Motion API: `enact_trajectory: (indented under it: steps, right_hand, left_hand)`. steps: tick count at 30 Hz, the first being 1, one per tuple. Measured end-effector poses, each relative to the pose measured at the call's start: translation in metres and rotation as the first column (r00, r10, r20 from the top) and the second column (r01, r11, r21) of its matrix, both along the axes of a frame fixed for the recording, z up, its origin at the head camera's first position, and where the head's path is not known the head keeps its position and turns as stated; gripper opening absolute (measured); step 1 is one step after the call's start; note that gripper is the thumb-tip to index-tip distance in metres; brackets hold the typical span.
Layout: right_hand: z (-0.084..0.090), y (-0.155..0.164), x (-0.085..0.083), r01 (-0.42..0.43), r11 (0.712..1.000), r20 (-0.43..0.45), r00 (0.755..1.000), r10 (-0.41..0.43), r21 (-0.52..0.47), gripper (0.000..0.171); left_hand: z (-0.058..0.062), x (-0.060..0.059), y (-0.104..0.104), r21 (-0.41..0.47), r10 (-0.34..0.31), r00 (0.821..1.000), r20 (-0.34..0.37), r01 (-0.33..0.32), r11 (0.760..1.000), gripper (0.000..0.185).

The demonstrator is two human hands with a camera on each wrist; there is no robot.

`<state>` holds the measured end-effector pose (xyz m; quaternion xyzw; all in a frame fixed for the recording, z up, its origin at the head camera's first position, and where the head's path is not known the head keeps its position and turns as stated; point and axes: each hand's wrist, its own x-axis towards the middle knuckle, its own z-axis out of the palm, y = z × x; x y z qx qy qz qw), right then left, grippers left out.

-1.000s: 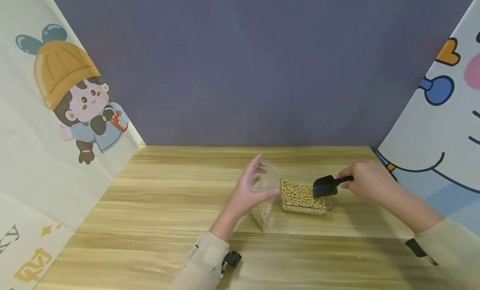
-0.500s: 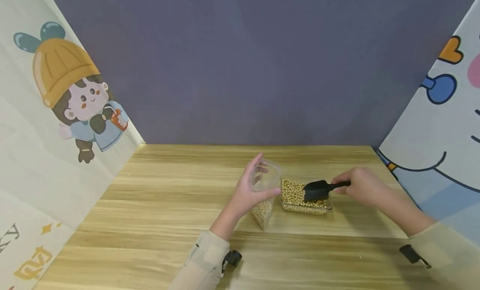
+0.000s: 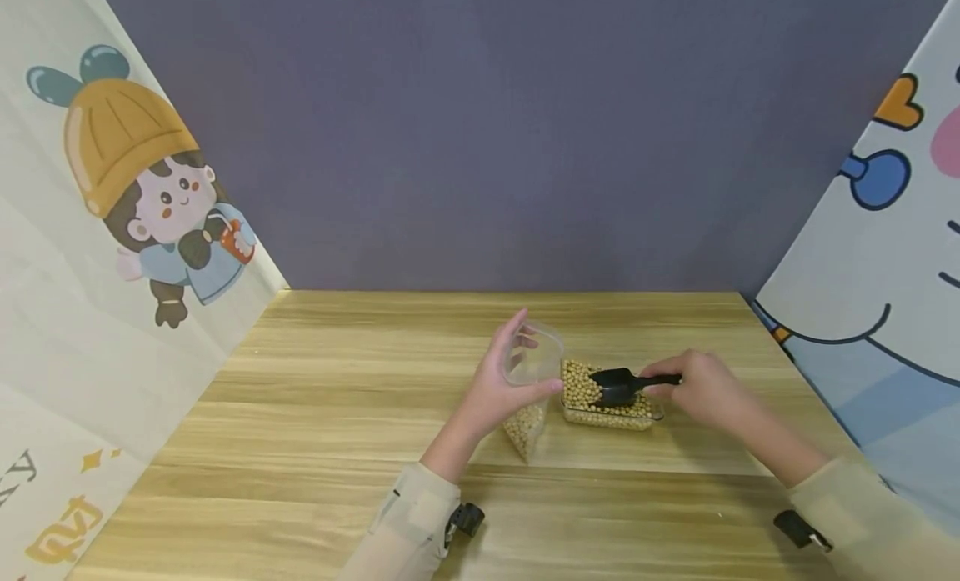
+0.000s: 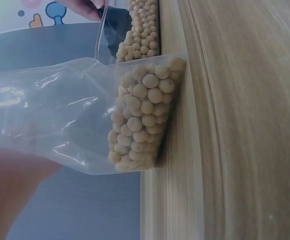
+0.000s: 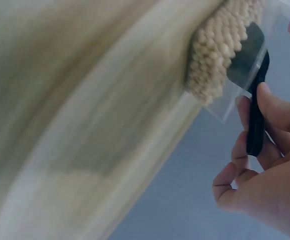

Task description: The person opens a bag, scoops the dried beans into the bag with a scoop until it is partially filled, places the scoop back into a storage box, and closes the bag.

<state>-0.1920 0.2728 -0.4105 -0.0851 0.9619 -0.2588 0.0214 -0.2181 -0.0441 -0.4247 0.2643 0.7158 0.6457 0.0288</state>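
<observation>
Nearer the worktop's right edge than its left, a clear box holds tan beans, a black scoop dug in; a clear plastic bag stands just beside it, mouth open, beans at its bottom.

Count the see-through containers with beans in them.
2: the clear bag in the left hand, and the clear box on the table, to the bag's right in the head view, with the black scoop reaching into it. No others show.
</observation>
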Motion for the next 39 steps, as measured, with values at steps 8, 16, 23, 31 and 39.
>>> enact_trajectory:
  steps: [8, 16, 23, 31, 39]
  right_hand:
    - [-0.017, -0.008, 0.0, 0.016, 0.999, -0.027, 0.999, -0.017, -0.049, 0.03]
    - [-0.02, -0.008, 0.002, 0.018, 0.999, -0.055, 0.998, -0.02, -0.035, 0.031]
    - [-0.023, -0.007, 0.006, 0.021, 0.999, -0.086, 0.996, -0.024, -0.028, 0.032]
    - [-0.023, 0.003, 0.017, 0.092, 0.984, -0.066, 0.992, -0.103, -0.151, 0.035]
    - [-0.014, 0.008, 0.032, 0.185, 0.953, 0.003, 0.982, -0.19, -0.238, 0.047]
  left_hand:
    - [0.0, 0.0, 0.0, -0.008, 0.006, 1.0, 0.004, -0.006, 1.0, 0.109]
    - [0.001, 0.002, 0.0, -0.006, 0.006, 1.0, -0.002, -0.006, 1.0, 0.109]
    - [0.0, 0.001, 0.0, -0.009, 0.006, 1.0, -0.002, -0.006, 1.0, 0.109]
    - [-0.001, 0.001, -0.001, 0.012, 0.013, 1.0, 0.002, -0.013, 1.0, 0.109]
    - [-0.002, 0.001, -0.001, 0.035, 0.008, 1.0, 0.006, -0.008, 0.999, 0.111]
